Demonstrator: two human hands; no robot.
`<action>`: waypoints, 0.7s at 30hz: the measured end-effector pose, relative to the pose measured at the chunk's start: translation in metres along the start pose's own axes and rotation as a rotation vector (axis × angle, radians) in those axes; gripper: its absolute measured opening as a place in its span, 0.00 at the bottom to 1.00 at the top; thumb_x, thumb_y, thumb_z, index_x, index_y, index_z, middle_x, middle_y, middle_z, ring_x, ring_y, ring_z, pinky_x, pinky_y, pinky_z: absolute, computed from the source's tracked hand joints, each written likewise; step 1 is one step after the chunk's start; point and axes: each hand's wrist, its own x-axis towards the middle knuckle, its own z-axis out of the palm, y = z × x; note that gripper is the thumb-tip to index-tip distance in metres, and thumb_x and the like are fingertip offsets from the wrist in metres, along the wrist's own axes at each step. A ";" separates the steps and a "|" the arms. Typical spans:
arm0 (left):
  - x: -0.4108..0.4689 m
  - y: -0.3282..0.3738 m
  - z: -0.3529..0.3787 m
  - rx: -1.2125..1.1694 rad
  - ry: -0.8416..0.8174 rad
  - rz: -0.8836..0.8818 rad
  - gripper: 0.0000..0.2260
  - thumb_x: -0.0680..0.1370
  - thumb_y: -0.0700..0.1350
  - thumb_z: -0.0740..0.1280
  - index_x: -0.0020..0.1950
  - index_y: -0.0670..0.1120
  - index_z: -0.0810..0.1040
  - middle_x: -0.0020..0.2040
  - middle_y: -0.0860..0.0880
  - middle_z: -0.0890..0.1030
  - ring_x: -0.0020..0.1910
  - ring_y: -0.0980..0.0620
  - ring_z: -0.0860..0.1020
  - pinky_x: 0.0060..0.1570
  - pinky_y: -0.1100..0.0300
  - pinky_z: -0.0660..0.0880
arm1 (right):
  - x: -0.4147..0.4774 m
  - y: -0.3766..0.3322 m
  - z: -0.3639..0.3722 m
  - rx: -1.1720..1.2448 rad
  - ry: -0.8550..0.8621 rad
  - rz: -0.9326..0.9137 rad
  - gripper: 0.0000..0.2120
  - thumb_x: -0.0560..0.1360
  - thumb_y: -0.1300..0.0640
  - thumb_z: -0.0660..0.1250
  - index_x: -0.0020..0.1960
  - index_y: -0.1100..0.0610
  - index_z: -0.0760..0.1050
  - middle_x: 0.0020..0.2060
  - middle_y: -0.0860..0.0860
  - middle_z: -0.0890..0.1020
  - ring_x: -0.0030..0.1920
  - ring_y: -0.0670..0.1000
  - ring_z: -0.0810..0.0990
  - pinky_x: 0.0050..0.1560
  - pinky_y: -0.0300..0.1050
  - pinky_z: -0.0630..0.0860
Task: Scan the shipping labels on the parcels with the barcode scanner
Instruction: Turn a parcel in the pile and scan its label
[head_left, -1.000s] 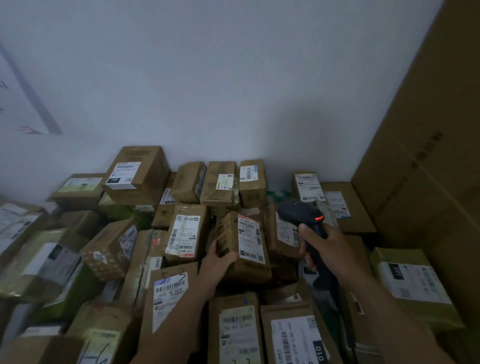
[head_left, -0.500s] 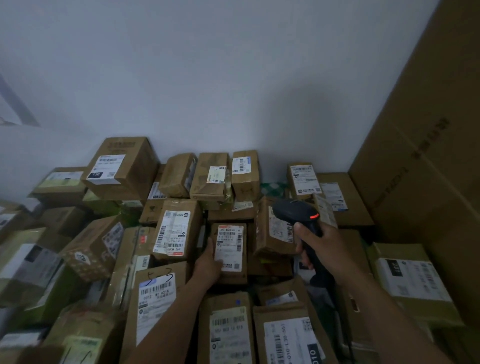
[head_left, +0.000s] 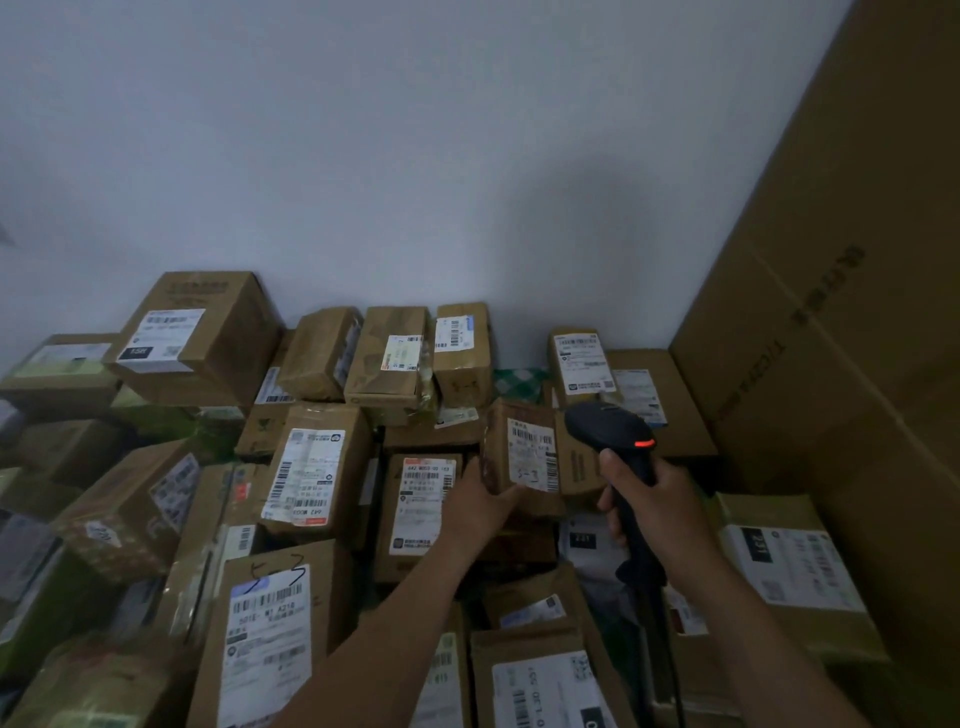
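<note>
Your right hand (head_left: 660, 506) has its fingers curled close together round the handle of the black barcode scanner (head_left: 610, 431). The scanner's head points away from you and an orange mark shows on its side. You cannot tell whether a finger rests on the trigger. Just left of the scanner, your left hand (head_left: 480, 506) grips a small brown parcel (head_left: 522, 457) at its lower left corner, thumb against the left edge and the other fingers curled under the bottom. The parcel is tilted up, with its white shipping label (head_left: 532, 452) facing you, right beside the scanner's head. Further left of the scanner, a flat parcel (head_left: 421, 512) lies label up in the heap of parcels (head_left: 291, 467). Right of the scanner stands a tall cardboard carton (head_left: 857, 312), and behind the scanner rises a pale wall (head_left: 415, 156)
</note>
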 end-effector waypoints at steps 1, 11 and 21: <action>0.002 0.000 0.003 -0.009 0.007 -0.010 0.26 0.76 0.53 0.71 0.71 0.49 0.69 0.67 0.48 0.78 0.64 0.48 0.77 0.64 0.51 0.73 | 0.000 0.000 0.001 -0.003 -0.006 -0.001 0.19 0.78 0.49 0.67 0.40 0.65 0.74 0.21 0.49 0.76 0.21 0.48 0.73 0.23 0.41 0.71; 0.004 -0.001 0.019 -0.314 -0.058 -0.123 0.40 0.79 0.51 0.68 0.81 0.53 0.44 0.76 0.46 0.67 0.71 0.45 0.70 0.65 0.53 0.69 | -0.002 0.001 0.003 -0.004 -0.024 0.006 0.15 0.78 0.51 0.68 0.41 0.63 0.74 0.25 0.52 0.77 0.23 0.48 0.74 0.24 0.41 0.70; -0.033 -0.033 -0.043 -0.572 0.238 -0.189 0.32 0.80 0.49 0.66 0.80 0.58 0.54 0.71 0.48 0.73 0.65 0.45 0.75 0.63 0.43 0.74 | -0.001 0.003 0.019 0.071 -0.053 0.018 0.13 0.77 0.50 0.68 0.43 0.60 0.74 0.31 0.56 0.79 0.24 0.51 0.74 0.25 0.44 0.71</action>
